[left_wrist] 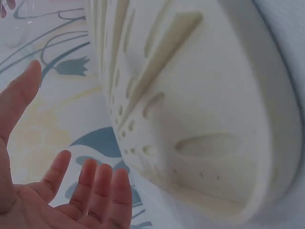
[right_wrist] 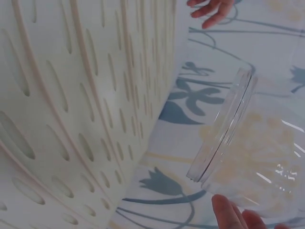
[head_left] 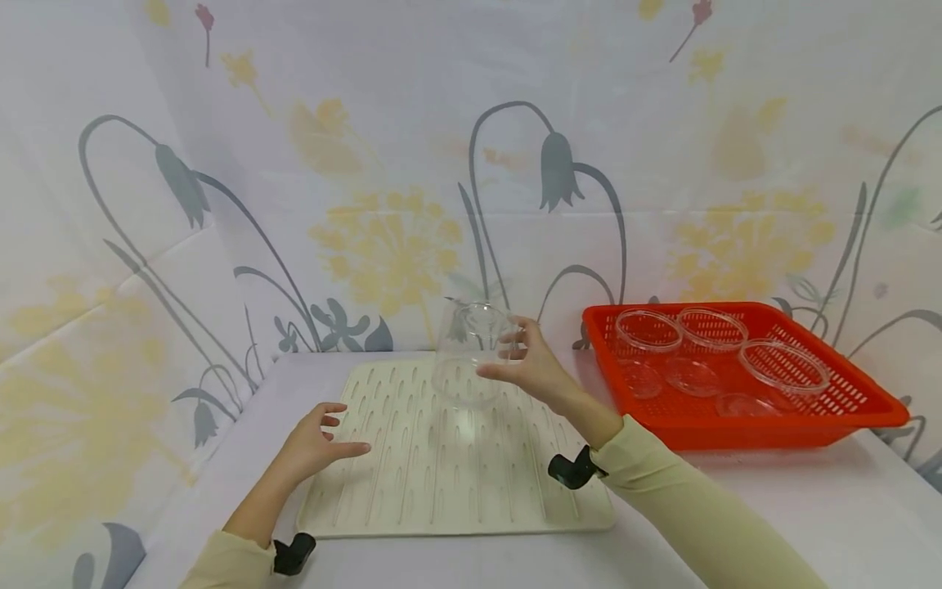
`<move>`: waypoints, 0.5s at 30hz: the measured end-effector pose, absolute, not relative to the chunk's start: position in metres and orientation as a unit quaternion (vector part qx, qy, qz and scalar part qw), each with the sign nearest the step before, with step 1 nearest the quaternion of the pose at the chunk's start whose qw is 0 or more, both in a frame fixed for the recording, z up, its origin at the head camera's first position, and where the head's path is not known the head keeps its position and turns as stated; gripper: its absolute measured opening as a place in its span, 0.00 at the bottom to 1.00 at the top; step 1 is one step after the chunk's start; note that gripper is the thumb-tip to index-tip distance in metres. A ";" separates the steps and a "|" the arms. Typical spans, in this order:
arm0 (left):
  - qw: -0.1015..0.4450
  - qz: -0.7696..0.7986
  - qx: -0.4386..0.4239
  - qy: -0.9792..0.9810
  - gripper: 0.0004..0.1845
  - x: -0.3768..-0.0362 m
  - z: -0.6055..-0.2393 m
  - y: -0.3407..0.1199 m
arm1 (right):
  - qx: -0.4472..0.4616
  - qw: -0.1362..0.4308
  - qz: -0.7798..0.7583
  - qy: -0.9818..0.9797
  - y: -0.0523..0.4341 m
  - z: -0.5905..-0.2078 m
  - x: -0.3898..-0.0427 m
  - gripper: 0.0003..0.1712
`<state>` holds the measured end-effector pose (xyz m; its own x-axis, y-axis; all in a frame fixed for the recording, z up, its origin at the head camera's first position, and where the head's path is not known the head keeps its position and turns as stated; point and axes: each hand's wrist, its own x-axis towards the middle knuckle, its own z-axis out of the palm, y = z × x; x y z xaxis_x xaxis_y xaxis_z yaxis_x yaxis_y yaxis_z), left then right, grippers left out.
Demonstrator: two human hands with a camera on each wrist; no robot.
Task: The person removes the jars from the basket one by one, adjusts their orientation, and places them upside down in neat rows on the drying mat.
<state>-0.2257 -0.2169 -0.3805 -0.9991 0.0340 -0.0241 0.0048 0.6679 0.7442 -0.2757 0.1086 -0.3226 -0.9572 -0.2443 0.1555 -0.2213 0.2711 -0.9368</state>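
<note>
Gripping a clear, glossy round jar (head_left: 459, 364) by its side, the right hand (head_left: 535, 365) curls its fingers partway; the jar hangs to their left, long axis near upright, ridged rim downward, above the cream, grooved rectangular mat (head_left: 456, 491). The farther left hand (head_left: 316, 442) spreads empty fingers.

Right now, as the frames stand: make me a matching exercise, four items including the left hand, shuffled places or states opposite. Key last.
Column A
1. Clear cylindrical plastic container outside the basket
2. Red perforated plastic basket
3. Cream rectangular slotted mat
4. Bare left hand

Column B
a. Lying flat, left of the basket
b. Holding nothing
c. Held in the right hand
d. Right of the mat, with clear round containers inside

Pairs: 1-c, 2-d, 3-a, 4-b
</note>
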 end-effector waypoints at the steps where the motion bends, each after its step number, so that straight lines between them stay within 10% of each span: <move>1: 0.022 0.406 0.003 0.914 0.45 -0.225 -0.382 -0.220 | -0.145 0.011 -0.587 0.797 0.108 -0.323 -0.276 0.54; 15: 0.095 0.456 -0.054 0.883 0.42 -0.225 -0.395 -0.252 | -0.122 0.022 -0.584 0.802 0.097 -0.334 -0.280 0.55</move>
<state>-0.2249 -0.2522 -0.3949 -0.9759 -0.0092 -0.2181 -0.1831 0.5784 0.7950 -0.2802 0.0971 -0.3343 -0.9694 -0.2211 0.1069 -0.1695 0.2875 -0.9427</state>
